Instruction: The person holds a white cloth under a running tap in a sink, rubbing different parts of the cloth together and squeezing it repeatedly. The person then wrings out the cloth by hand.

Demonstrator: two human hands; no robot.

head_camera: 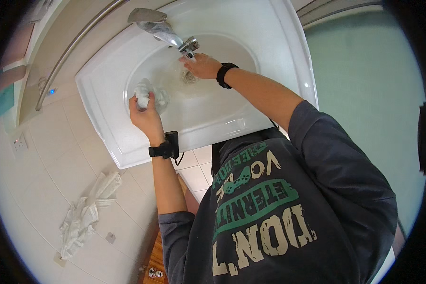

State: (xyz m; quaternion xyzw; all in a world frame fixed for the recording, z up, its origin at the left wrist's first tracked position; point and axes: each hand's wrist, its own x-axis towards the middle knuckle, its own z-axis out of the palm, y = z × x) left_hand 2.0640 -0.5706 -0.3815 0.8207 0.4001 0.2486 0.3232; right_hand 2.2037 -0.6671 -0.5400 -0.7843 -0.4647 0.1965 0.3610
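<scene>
My left hand [145, 113] grips a bunched wet white cloth [142, 95] at the left side of the washbasin [213, 106]; part of the cloth lies against the bowl. Beneath the spout of the chrome tap [170, 35], my right hand [204, 66] is held with its fingers extended, near the drain [189, 76]. It holds nothing that shows. A little water wets the bowl around the drain. The tap's lever [147, 15] is at the top of its body. Both wrists wear black straps, the left one with a small black box.
A metal rail [71, 48] runs along the tiled wall at the upper left. Lower down, a crumpled whitish plastic bag [88, 214] hangs on the wall. A socket [18, 142] is at the far left. A pale green panel [362, 88] stands right of the basin.
</scene>
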